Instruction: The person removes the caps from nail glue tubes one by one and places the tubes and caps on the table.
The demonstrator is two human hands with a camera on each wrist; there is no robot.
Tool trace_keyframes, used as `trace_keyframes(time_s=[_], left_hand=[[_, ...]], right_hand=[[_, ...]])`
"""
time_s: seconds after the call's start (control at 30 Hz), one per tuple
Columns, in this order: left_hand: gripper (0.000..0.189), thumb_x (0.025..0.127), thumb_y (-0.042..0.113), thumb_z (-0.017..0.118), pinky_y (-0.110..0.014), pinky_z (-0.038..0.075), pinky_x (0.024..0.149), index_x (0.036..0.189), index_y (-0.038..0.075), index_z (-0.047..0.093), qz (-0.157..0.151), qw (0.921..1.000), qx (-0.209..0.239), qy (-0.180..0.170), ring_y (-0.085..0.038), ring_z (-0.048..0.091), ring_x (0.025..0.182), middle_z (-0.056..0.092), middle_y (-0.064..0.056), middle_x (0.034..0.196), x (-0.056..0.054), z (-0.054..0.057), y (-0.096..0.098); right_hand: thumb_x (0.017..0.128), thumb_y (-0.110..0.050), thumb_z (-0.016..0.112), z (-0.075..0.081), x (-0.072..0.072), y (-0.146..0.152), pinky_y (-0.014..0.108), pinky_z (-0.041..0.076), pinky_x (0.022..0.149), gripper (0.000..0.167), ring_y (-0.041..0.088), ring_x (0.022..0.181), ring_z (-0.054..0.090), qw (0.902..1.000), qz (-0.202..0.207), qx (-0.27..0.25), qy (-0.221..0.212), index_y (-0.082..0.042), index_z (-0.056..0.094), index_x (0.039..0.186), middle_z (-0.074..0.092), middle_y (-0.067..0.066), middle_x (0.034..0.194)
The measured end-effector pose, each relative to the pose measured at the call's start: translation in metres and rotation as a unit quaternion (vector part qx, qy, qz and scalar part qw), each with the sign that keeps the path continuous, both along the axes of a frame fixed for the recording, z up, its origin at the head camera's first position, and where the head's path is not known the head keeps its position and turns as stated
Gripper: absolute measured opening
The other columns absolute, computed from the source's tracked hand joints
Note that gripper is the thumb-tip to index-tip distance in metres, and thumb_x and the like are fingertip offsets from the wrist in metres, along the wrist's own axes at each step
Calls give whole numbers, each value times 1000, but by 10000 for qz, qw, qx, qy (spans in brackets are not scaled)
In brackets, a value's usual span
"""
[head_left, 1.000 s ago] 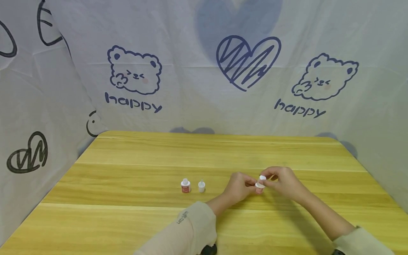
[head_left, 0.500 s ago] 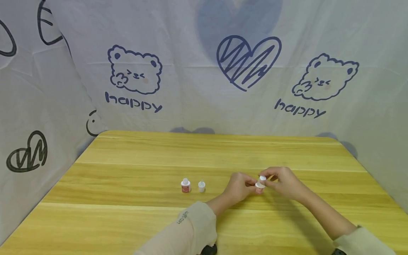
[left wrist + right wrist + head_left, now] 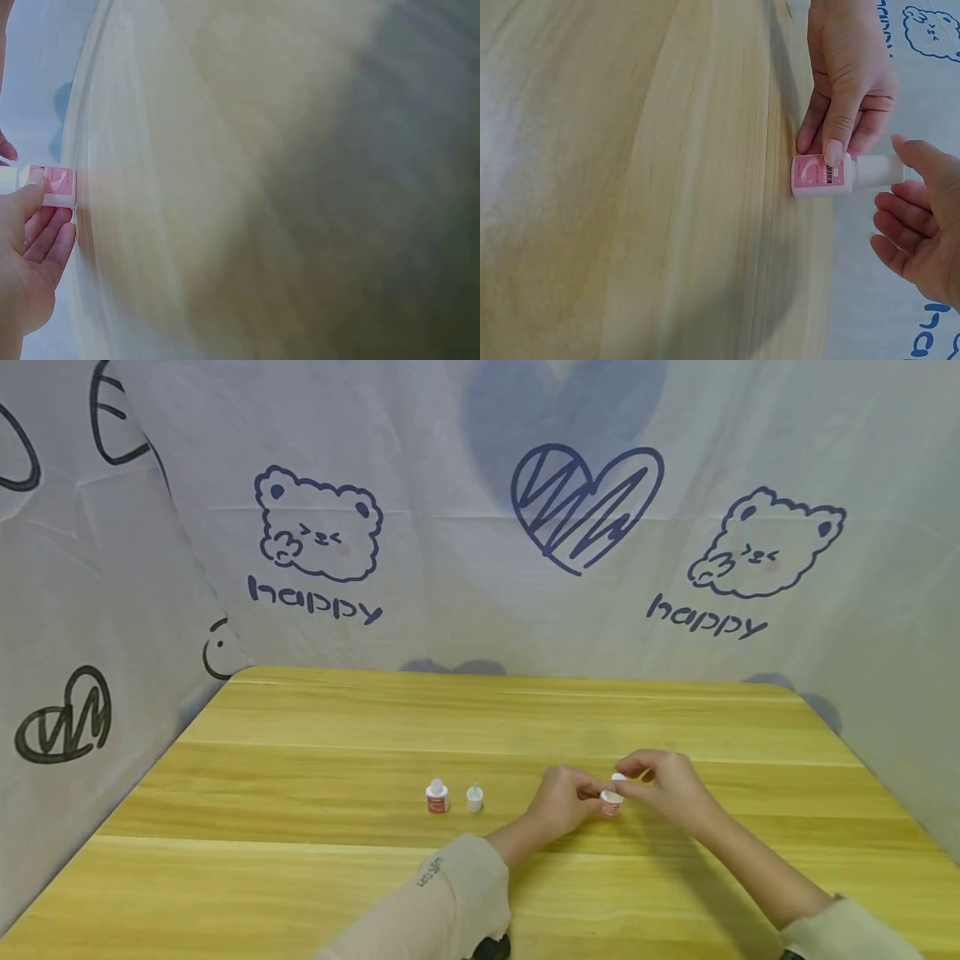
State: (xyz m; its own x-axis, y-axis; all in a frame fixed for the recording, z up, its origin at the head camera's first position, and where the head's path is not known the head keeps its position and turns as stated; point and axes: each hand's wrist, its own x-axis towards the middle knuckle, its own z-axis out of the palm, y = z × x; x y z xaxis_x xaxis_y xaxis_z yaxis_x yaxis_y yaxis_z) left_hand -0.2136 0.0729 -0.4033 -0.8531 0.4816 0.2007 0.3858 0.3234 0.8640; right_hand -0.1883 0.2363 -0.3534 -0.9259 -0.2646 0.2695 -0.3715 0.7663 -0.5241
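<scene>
A small bottle with a pink label [image 3: 814, 178] stands upright on the wooden table, right of centre in the head view. My left hand [image 3: 558, 802] pinches its body between thumb and fingers. A tall white cap [image 3: 877, 171] sits on top of the bottle, and my right hand [image 3: 671, 787] holds this cap with thumb and fingertips. In the left wrist view, the bottle's label [image 3: 60, 181] shows beyond the left thumb. To the left of both hands stands another small bottle [image 3: 437, 798] with a red label and a white top. Beside it is a separate white cap [image 3: 475, 799].
The wooden table [image 3: 337, 718] reaches back to a white cloth [image 3: 442, 552] printed with bears and hearts. Another cloth side [image 3: 150, 610] rises along the left edge. Beige sleeves [image 3: 468, 877] cover the forearms.
The right hand's thumb and fingers have shifted round the white cap, and that hand has turned slightly. The left hand, its bottle and the things on the left stay put.
</scene>
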Motion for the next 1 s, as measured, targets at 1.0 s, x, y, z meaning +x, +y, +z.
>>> trace_keyframes(time_s=[1.0], left_hand=[[17, 81, 11, 70, -10, 50, 67, 93, 0, 73, 0, 10000, -94, -21, -6, 68, 79, 73, -8, 87, 0, 1, 0]], right_hand=[[84, -5, 65, 10, -1, 2, 26, 51, 69, 13, 18, 80, 63, 9974, 497, 470, -229, 1, 70, 94, 71, 10, 91]])
